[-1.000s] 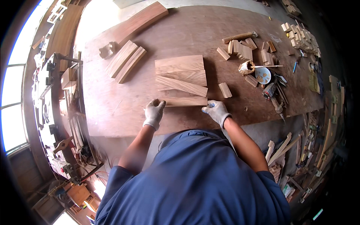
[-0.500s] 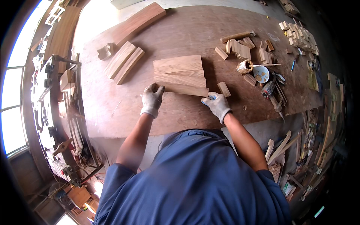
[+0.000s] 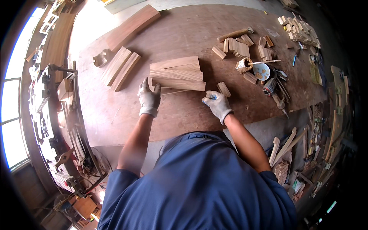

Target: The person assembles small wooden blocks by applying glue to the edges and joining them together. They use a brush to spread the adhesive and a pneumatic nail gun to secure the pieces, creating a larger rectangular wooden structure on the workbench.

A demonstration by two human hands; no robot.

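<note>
Several wooden boards (image 3: 177,74) lie side by side in a fanned group on the large work table in front of me. My left hand (image 3: 148,99), in a pale work glove, is at their left end, thumb and fingers apart. The thumb is close to the near board's left corner; whether it touches cannot be made out. My right hand (image 3: 217,104), in a glove with blue showing at the fingertips, is a little off the boards' near right corner, its fingers curled together. No object shows in it. Just beyond it lies a small wooden block (image 3: 224,89).
Two boards (image 3: 120,68) and a longer plank (image 3: 133,27) lie to the left. On the right are wood blocks (image 3: 238,47), a pale blue bowl (image 3: 262,71), a crusted pot (image 3: 244,65) with a stick across it, and a power tool (image 3: 270,87). Stacked wood (image 3: 301,30) stands farther right.
The near board has been brought against the others. My left hand has opened, and my right hand has come away from the board's right end. The view has shifted slightly.
</note>
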